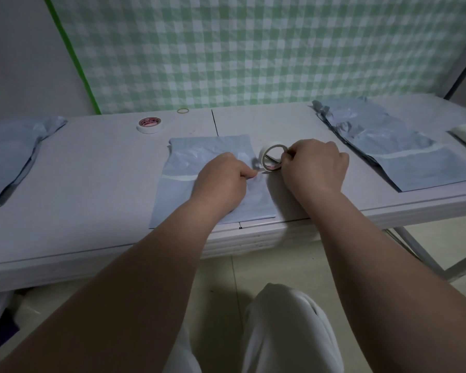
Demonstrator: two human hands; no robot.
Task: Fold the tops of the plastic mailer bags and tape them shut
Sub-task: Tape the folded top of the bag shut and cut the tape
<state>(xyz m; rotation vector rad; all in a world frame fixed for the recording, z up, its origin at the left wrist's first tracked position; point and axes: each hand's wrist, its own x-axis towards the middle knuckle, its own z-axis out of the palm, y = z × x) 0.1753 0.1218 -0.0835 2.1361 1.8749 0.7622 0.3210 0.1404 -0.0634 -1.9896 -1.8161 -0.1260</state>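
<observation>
- Fingers [286, 160] of my right hand [314, 168] are curled round the roll [263, 160]. They hold it on edge just past the right side of the bag [189, 160].
- My left hand [221, 181] rests on the bag. Its thumb and forefinger are pinched together right beside the roll, on what I take for the tape end [258, 172]. That bit is too small for me to be sure.
- The bag lies flat at the middle of the desk [92, 170], its near end reaching the desk's near edge. A pale strip crosses it by the left hand; I cannot tell whether that is the fold or tape already laid.
- More bags lie in a right pile [388, 146] and a left pile [8, 154]. A spare roll [149, 125] and a rubber band [183, 110] sit on the far side.
- I judge the step in hand to be drawing out a length of tape to seal this bag.
- Risk one: the film looks thin and slick, and only my left hand pins it. If I lift that hand to pull tape, the bag could slide off the near edge or the fold could spring open.
- Risk two: a long free strip may curl and stick to itself or to my fingers.
- Risk three: tape laid crooked would pucker the film, and peeling it back could stretch or tear the plastic.
- Risk four: the light is dim, so I may lose sight of the tape end.
</observation>
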